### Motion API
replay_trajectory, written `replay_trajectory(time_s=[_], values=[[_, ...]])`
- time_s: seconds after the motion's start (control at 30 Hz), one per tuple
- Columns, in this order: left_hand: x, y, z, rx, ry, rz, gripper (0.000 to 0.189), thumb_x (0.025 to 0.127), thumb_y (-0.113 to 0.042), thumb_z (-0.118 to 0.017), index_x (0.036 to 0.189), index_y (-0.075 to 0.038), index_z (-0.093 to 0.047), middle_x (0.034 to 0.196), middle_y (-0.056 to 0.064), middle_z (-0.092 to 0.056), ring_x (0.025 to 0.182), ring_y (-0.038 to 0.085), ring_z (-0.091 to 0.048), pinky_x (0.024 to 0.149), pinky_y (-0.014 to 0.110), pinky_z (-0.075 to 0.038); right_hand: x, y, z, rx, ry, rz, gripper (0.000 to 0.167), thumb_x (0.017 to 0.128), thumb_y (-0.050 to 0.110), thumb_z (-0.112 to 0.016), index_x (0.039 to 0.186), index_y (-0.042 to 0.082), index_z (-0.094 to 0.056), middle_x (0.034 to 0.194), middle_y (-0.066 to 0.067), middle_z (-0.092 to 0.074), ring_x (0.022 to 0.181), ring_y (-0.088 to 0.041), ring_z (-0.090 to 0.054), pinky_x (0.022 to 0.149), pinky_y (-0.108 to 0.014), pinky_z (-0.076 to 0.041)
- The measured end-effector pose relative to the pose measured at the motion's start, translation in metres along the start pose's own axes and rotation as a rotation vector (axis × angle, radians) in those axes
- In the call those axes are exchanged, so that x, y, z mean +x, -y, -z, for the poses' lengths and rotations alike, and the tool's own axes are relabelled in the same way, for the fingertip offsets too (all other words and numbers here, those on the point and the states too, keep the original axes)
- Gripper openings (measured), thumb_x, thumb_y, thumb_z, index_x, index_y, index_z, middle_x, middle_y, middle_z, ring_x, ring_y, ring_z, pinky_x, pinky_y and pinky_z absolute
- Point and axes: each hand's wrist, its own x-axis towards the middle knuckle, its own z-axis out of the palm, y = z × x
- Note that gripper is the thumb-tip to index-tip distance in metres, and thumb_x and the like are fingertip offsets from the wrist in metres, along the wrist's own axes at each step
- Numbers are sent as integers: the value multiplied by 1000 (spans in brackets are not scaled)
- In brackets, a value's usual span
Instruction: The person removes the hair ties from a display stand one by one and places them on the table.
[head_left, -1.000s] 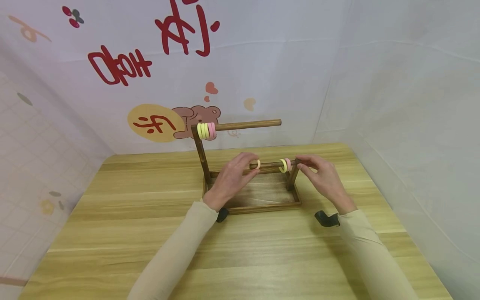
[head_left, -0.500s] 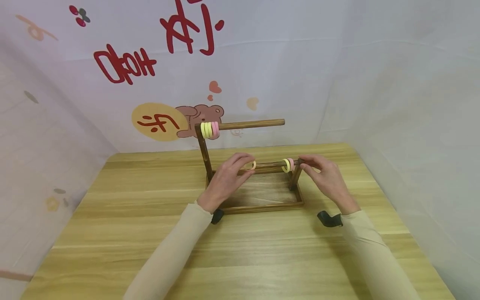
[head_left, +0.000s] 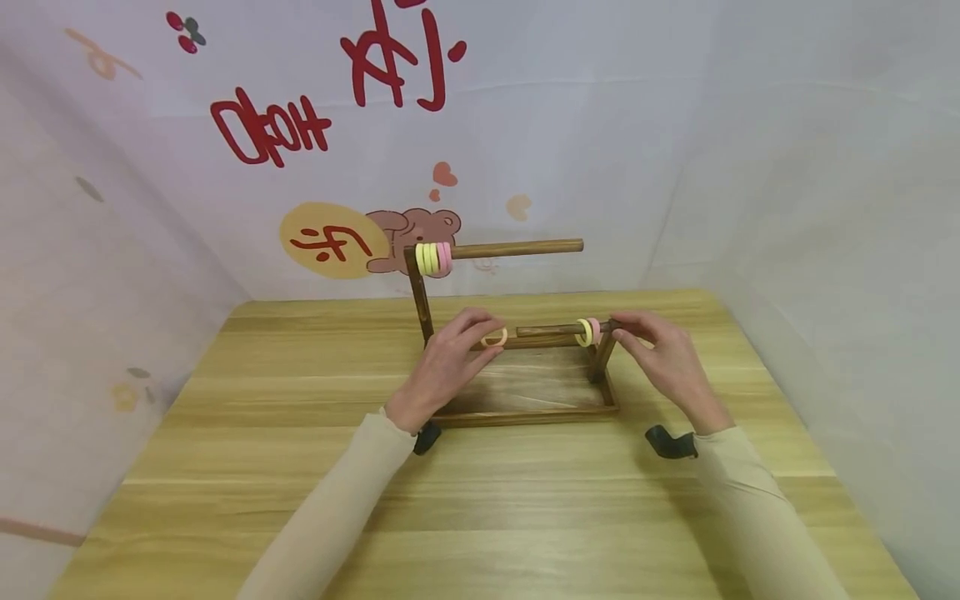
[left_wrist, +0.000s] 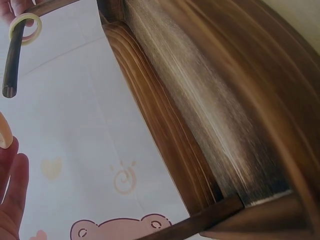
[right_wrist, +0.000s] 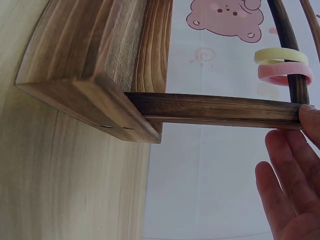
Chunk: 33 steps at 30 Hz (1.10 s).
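Note:
My left hand (head_left: 450, 358) pinches a pale peach-cream ring (left_wrist: 5, 132) between thumb and fingertips, just left of the free end of the lower rod (head_left: 551, 331) of a dark wooden rack. A gap shows between ring and rod tip in the left wrist view. With thumb and fingers, my right hand (head_left: 667, 358) grips the top of the short post (right_wrist: 215, 109), where that rod joins. Near this joint, a yellow ring (right_wrist: 280, 54) and a pink ring (right_wrist: 270, 69) hang on the lower rod.
Behind rises a taller post (head_left: 421, 300) bearing the upper rod (head_left: 517, 249). Several yellow rings (head_left: 427, 259) and pink rings (head_left: 445, 257) sit at its post end. The rack's tray-like base (head_left: 540, 416) stands on a wooden table (head_left: 525, 517), before a printed white cloth (head_left: 600, 150).
My left hand has drawn the peach-cream ring leftward off the lower rod's free end. My right hand keeps its grip on the post. The head view has shifted slightly.

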Motion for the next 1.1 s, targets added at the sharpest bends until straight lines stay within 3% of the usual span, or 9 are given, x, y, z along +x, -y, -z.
replay_trajectory(time_s=[0.1, 0.2, 0.27, 0.47, 0.53, 0.7, 0.93, 1.1], values=[[-4, 0, 2, 2, 7, 11, 37, 91, -10, -81, 126, -3, -71, 120, 11, -67, 96, 19, -69, 79, 27, -61, -1, 0, 1, -11, -10, 3, 30, 99, 9, -72, 128, 4, -71, 119, -12, -75, 109, -30, -71, 96, -20, -52], [-7, -1, 6, 18, 6, 15, 38, 91, -11, -81, 126, -3, -69, 120, 11, -68, 104, 20, -69, 83, 30, -61, -2, 0, 1, -14, -13, 7, 30, 99, 9, -72, 128, 4, -71, 119, -12, -75, 108, -27, -71, 93, -9, -47], [-9, -1, 8, 24, 5, 11, 39, 90, -10, -82, 125, -1, -69, 120, 11, -69, 106, 22, -69, 85, 31, -61, -2, 0, 1, -12, -10, 6, 30, 99, 9, -72, 128, 3, -70, 119, -12, -75, 108, -26, -70, 94, -12, -49], [-18, -2, 17, 38, 28, 4, 37, 89, -9, -83, 122, -1, -70, 120, 11, -70, 105, 22, -70, 84, 31, -61, -3, 2, 2, -14, 3, 4, 30, 99, 8, -71, 128, 1, -70, 119, -14, -75, 109, -32, -71, 96, -44, -54], [-21, -2, 21, 39, 38, 1, 36, 89, -10, -83, 121, -2, -70, 120, 10, -70, 104, 22, -70, 84, 32, -61, -3, 2, 3, -17, 5, 7, 30, 100, 8, -70, 129, 1, -70, 119, -15, -75, 110, -34, -71, 95, -49, -54], [-28, -2, 27, 25, 47, -7, 35, 87, -6, -84, 119, -2, -72, 120, 10, -70, 98, 20, -72, 79, 31, -62, -3, 4, 3, -26, 11, 9, 30, 100, 9, -70, 129, 2, -70, 119, -15, -74, 110, -35, -71, 95, -50, -54], [-37, -3, 35, 10, 67, 3, 34, 86, -7, -84, 118, -2, -72, 118, 10, -71, 100, 24, -72, 86, 33, -62, -3, 6, 0, -47, 2, 12, 29, 100, 9, -71, 128, 1, -70, 119, -16, -75, 109, -35, -71, 93, -48, -54], [-44, -4, 40, -6, 93, 32, 38, 86, -6, -84, 121, -1, -70, 117, 10, -72, 96, 24, -72, 79, 33, -62, -4, 6, 0, -45, 4, 16, 30, 100, 9, -71, 129, 1, -70, 119, -16, -75, 109, -34, -71, 93, -48, -54]])
